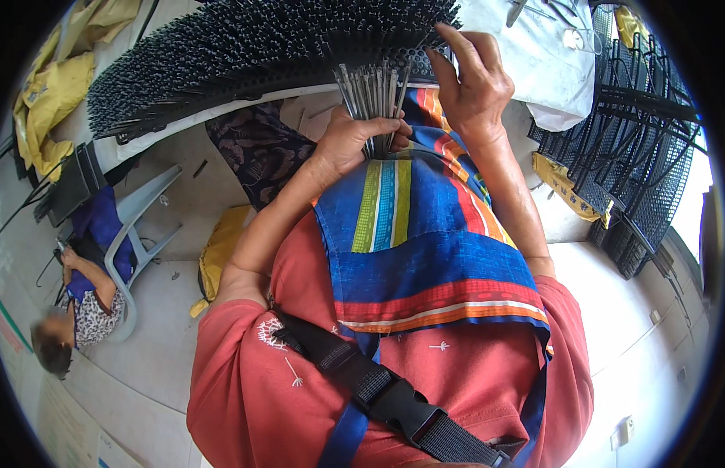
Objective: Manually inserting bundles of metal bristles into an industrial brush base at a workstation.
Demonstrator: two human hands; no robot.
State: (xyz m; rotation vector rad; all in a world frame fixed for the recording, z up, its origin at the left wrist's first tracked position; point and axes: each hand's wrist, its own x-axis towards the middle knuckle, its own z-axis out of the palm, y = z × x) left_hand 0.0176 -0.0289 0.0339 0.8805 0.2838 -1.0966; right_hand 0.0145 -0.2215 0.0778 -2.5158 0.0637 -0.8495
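My left hand (353, 139) is closed around an upright bundle of thin silvery metal rods (372, 97), held above my lap with the thumb across the front. The rods fan out a little at the top. My right hand (478, 82) is raised at the right end of a wide, curved rack (245, 58) packed with dark, thin upright pins. Its thumb and index fingertips are apart beside the outermost pins, and nothing shows between them. Part of the rack's perforated edge shows behind the rods.
Black mesh trays (639, 148) are stacked at the right. White sheeting (561, 86) covers the table. Yellow sacks (58, 86) lie at the far left, another yellow sack (224, 248) on the floor. At left, another person (97, 308) sits near a grey plastic chair (136, 242).
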